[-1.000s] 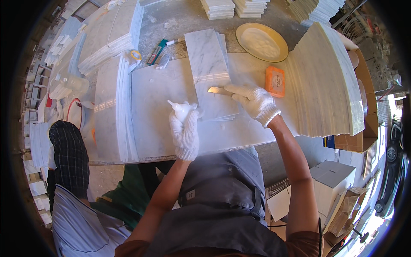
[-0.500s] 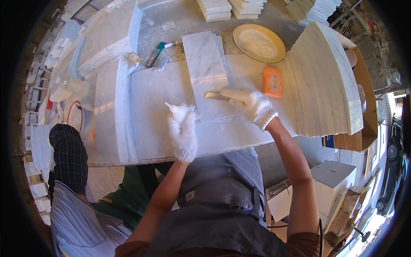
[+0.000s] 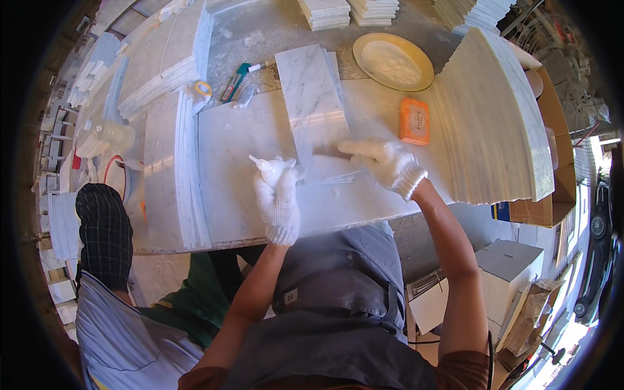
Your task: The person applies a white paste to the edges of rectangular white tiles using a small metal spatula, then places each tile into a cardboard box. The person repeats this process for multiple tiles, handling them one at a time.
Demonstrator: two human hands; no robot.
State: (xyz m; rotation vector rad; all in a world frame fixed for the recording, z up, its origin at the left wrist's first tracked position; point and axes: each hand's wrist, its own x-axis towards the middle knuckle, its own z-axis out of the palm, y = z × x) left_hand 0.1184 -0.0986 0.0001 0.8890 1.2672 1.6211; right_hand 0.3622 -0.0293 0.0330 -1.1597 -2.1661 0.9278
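My left hand (image 3: 278, 205), in a white knit glove, is closed around a small white squeeze bottle (image 3: 273, 170) whose thin nozzle points up and left. My right hand (image 3: 385, 162), gloved the same way, grips a flat scraper (image 3: 325, 157); its blade points left, over the near end of a long marble tile (image 3: 312, 91). The fingers hide the scraper's handle end. This grey-veined tile lies on the large pale slab in front of me, with the edge of another tile (image 3: 335, 68) showing beside it. Thin tile edges (image 3: 335, 179) show just nearer than the blade.
Marble tile stacks stand left (image 3: 166, 162) and right (image 3: 494, 123). An orange box-shaped pack (image 3: 414, 121), a yellow dish (image 3: 424, 62) of white powder, a green cutter (image 3: 235, 82) and a tape roll (image 3: 203, 88) lie around. Another person's dark checked sleeve (image 3: 104, 234) is at left.
My right hand has moved slightly right and down with the scraper, whose blade has turned from a bright tan glint to dull grey. My left hand stays nearly still with the bottle.
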